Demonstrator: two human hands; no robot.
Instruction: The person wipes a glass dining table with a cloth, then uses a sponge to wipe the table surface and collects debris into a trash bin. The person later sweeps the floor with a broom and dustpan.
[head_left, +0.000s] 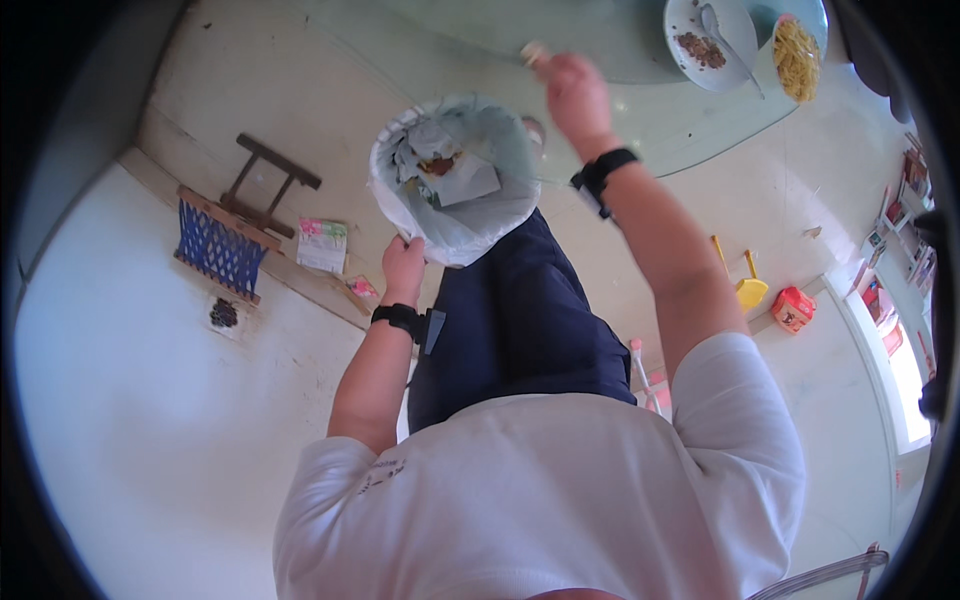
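My left hand (404, 266) grips the near rim of a trash bin (510, 202) lined with a whitish plastic bag. Crumpled white tissues (469, 180) and some brown and yellow waste lie in the bin. Its far part shows through the edge of a glass table (465, 45). My right hand (577, 97), slightly blurred, is over the glass and holds a small beige piece (533, 55) at its fingertips; what the piece is, I cannot tell. To its right, a white plate (679, 19) bears brown food bits and a spoon (716, 30).
A dish of yellow shredded food (796, 64) stands at the table's right edge. On the left are a folding stool with blue webbing (217, 244) and a printed leaflet (322, 244). A yellow dustpan (751, 291) and a red bag (793, 310) are at right.
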